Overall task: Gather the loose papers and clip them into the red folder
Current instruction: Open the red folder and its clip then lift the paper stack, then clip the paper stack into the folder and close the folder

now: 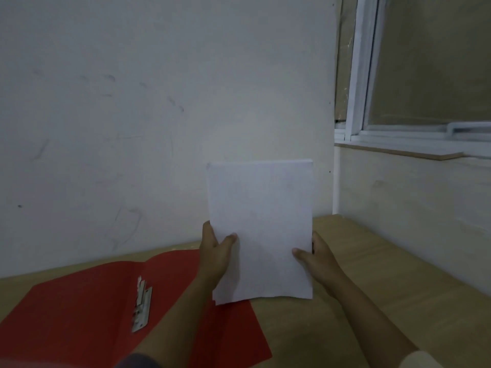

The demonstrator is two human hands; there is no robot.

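Note:
I hold a stack of white papers [261,224] upright above the table, its lower edge hanging just over the surface. My left hand [214,251] grips the stack's left edge, thumb on the front. My right hand [317,257] grips the right edge the same way. The red folder [79,306] lies open and flat on the table to the left, partly under my left forearm. Its metal clip [142,305] sits along the fold in the middle, with its prongs raised.
The wooden table [358,288] runs up to a white wall [159,115] at the back. A side wall with a window sill [398,152] and white window frame stands on the right.

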